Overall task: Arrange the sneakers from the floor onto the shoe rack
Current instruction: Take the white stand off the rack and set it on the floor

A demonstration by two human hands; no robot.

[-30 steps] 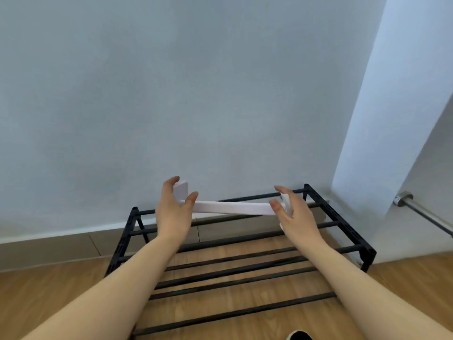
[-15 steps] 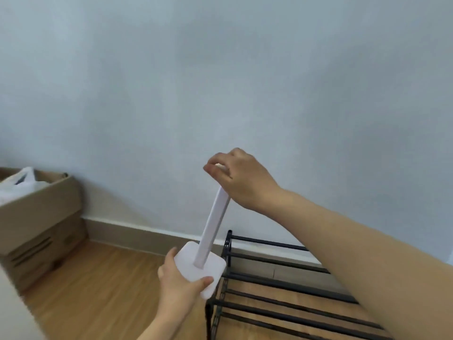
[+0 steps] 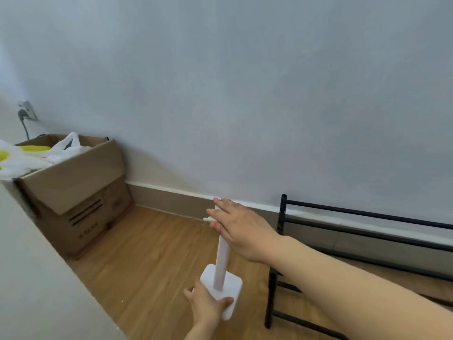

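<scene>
Shoe rack (image 3: pixel 362 231) right of fingers (image 3: pixel 218 212), apart

— What's in view, by count?
— Two hands: left hand (image 3: pixel 208 303), right hand (image 3: pixel 241 230). One white stand (image 3: pixel 221 278) between their fingers.
— And beyond the fingertips?
— One rack (image 3: pixel 362 244), one box (image 3: pixel 73 190), one bag (image 3: pixel 31 157), one wall socket (image 3: pixel 26 111).
</scene>
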